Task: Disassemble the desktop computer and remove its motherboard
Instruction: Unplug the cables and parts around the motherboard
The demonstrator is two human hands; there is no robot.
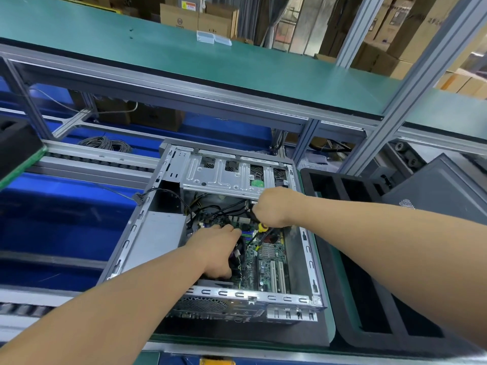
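Observation:
An open desktop computer case point(147, 227) lies on its side on the workbench, its side panel off. Inside, the green motherboard point(271, 262) shows, with white slots and black cables crossing its upper part. My left hand point(218, 248) reaches into the case and lies flat over the fan area, fingertips touching the board near the cables. My right hand point(271, 206) grips a screwdriver with a yellow and black handle point(259, 223), held over the board just under the silver drive cage point(224, 177). The screwdriver's tip is hidden.
A grey power supply point(158, 235) fills the case's left side. A black foam tray point(374, 259) lies to the right, with a dark panel point(442, 191) behind it. A green shelf point(184, 56) on aluminium posts overhangs. Blue conveyor surface point(52, 222) runs on the left.

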